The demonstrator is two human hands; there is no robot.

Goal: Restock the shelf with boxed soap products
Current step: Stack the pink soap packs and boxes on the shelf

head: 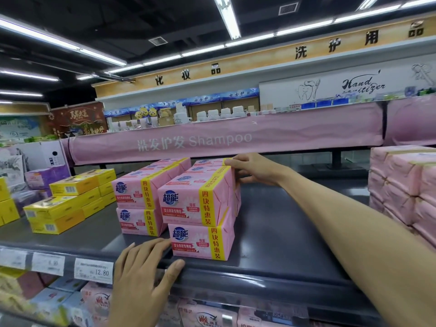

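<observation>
Head camera showed us the pink soap boxes (195,204) in two rows, stacked two high, near the middle of the dark grey shelf (283,232). The nearest box stood close to the front edge. Our right hand (254,169) reached to the rear pink box (208,162) at 12 o'clock of the stack and held its right end, fingers bent over the top and thumb on the side. Our left hand (144,274) lay flat on the front lip at 7 o'clock, fingers straight and gripping nothing, fingertips just beside the lowest front box. At 3 o'clock the shelf surface was open up to the pink wrapped packs (405,185), piled at the right border. At 9 o'clock a narrow gap separated the stack from the yellow boxes (68,201). Price tags (94,271) sat on the lip at 8 o'clock. At 12 o'clock, behind the shelf, a pink banner (212,140) reading "Shampoo" ran across under ceiling strip lights.
</observation>
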